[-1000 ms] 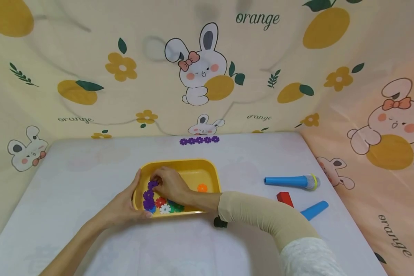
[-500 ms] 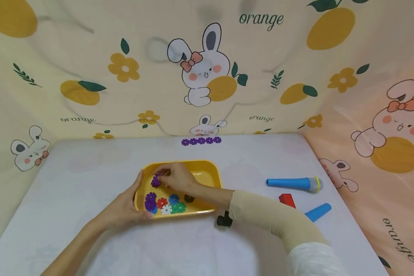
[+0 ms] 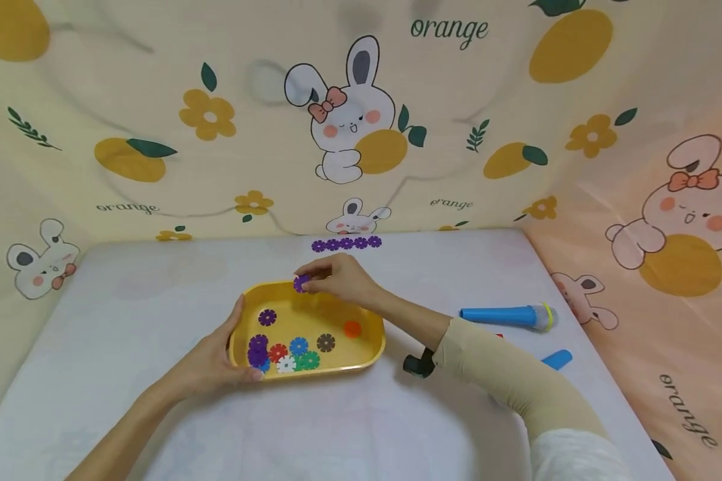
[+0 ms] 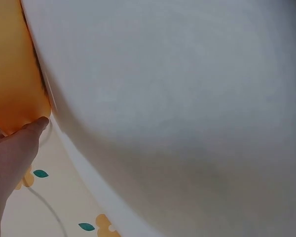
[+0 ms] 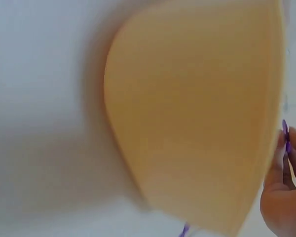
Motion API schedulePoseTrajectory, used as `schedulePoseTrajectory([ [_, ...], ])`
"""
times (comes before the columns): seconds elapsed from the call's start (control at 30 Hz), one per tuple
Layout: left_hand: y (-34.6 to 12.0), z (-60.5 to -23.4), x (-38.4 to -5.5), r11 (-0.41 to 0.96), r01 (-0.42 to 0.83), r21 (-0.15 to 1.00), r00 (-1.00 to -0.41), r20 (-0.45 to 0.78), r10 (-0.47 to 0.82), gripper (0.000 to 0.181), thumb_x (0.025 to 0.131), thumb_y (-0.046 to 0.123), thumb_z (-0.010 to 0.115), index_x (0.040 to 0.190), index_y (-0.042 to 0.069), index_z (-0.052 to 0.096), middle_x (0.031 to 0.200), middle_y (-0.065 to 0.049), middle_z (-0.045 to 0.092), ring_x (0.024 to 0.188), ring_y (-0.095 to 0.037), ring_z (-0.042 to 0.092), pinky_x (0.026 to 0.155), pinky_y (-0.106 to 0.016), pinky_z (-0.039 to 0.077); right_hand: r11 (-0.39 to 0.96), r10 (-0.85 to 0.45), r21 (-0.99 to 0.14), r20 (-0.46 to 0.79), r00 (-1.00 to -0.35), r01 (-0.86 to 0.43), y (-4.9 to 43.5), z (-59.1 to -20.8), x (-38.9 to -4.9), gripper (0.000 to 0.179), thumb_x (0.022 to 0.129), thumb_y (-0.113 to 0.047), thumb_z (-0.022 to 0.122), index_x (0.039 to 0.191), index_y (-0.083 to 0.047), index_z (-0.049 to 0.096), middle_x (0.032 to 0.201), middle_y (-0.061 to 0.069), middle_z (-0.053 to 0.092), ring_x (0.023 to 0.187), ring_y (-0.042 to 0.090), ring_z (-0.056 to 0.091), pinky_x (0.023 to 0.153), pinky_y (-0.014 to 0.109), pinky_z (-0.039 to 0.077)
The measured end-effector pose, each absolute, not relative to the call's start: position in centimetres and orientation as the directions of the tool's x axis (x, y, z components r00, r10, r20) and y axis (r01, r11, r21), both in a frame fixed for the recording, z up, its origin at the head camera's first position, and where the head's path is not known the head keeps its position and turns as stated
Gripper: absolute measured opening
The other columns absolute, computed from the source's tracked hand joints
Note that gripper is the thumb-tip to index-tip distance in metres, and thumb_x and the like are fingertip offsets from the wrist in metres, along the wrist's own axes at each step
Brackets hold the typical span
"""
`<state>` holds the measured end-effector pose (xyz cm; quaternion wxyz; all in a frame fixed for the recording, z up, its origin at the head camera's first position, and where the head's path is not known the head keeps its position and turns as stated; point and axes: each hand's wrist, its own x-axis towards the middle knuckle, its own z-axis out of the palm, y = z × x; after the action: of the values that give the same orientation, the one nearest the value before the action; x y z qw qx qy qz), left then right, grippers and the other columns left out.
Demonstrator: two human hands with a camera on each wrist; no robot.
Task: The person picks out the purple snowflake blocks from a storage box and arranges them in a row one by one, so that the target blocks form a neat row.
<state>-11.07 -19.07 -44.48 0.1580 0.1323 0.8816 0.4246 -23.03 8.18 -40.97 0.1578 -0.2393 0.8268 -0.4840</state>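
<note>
My right hand (image 3: 343,277) pinches a purple snowflake disc (image 3: 301,283) above the back rim of the yellow tray (image 3: 361,300). The right wrist view has the same purple disc (image 5: 286,136) edge-on between thumb and fingers. At the tray's left end, my left hand (image 3: 210,357) grips the wall, thumb at the front corner; the left wrist view shows this hand (image 4: 19,153) on the tray too. Inside the tray lie a single purple disc (image 3: 267,317), overlapping purple discs (image 3: 257,352), and red (image 3: 278,353), white (image 3: 286,364), blue (image 3: 299,345), green (image 3: 308,361), brown (image 3: 325,343) and orange (image 3: 352,329) discs.
A row of several purple discs (image 3: 346,244) lies near the table's back edge. To the right are a blue toy microphone (image 3: 505,316) and a blue piece (image 3: 557,359); the right forearm mostly hides a red block (image 3: 498,335). Patterned cloth hangs behind the table.
My right hand has lifted a purple disc from the tray's left part and moved back and right to the rim. Another purple disc lies where it was. The left hand keeps its grip.
</note>
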Motion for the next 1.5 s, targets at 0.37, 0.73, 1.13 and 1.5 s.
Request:
schedulePoseTrajectory([
  [0.37, -19.3, -44.1, -11.2, 0.605, 0.101, 0.79, -0.919, -0.159, 0.362, 0.132, 0.073, 0.041, 0.088, 0.16, 0.018, -0.009, 0.163, -0.024, 0.01, 0.143, -0.052, 0.022, 0.11, -0.063, 0.031, 0.46, -0.454, -0.866, -0.041, -0.89, -0.195, 13.5, -41.2, -27.6, 0.029, 0.089, -0.018, 0.076, 0.119, -0.014, 0.075, 0.102, -0.001, 0.075, 0.089, 0.021, 0.069, 0.084, 0.04, 0.058],
  [0.73, -19.4, -44.5, -11.4, 0.593, 0.102, 0.799, -0.92, -0.152, 0.363, 0.132, 0.073, 0.039, 0.088, 0.16, 0.016, -0.008, 0.163, -0.025, 0.01, 0.143, -0.052, 0.021, 0.111, -0.062, 0.03, 0.327, -0.342, -0.934, 0.024, -0.939, -0.143, 17.5, -42.4, -30.7, 0.037, 0.09, -0.008, 0.073, 0.125, 0.003, 0.067, 0.107, 0.019, 0.072, 0.093, 0.038, 0.07, 0.09, 0.054, 0.054],
  [1.13, -19.4, -44.5, -11.2, 0.596, 0.098, 0.797, -0.919, -0.158, 0.362, 0.131, 0.073, 0.04, 0.087, 0.16, 0.017, -0.009, 0.163, -0.024, 0.009, 0.144, -0.052, 0.02, 0.111, -0.063, 0.028, 0.429, -0.156, -0.902, -0.029, -0.987, -0.041, 21.0, -44.2, -33.2, 0.036, 0.092, -0.007, 0.07, 0.128, -0.001, 0.066, 0.119, 0.018, 0.069, 0.096, 0.026, 0.072, 0.09, 0.041, 0.056],
  [1.5, -19.2, -44.8, -11.0, 0.597, 0.08, 0.798, -0.918, -0.175, 0.356, 0.132, 0.072, 0.043, 0.087, 0.16, 0.019, -0.008, 0.164, -0.021, 0.009, 0.145, -0.05, 0.019, 0.111, -0.061, 0.03, 0.566, -0.062, -0.823, -0.089, -0.994, 0.039, 23.0, -46.7, -34.1, 0.032, 0.093, -0.008, 0.07, 0.125, -0.001, 0.068, 0.117, 0.017, 0.071, 0.093, 0.02, 0.071, 0.08, 0.021, 0.057],
])
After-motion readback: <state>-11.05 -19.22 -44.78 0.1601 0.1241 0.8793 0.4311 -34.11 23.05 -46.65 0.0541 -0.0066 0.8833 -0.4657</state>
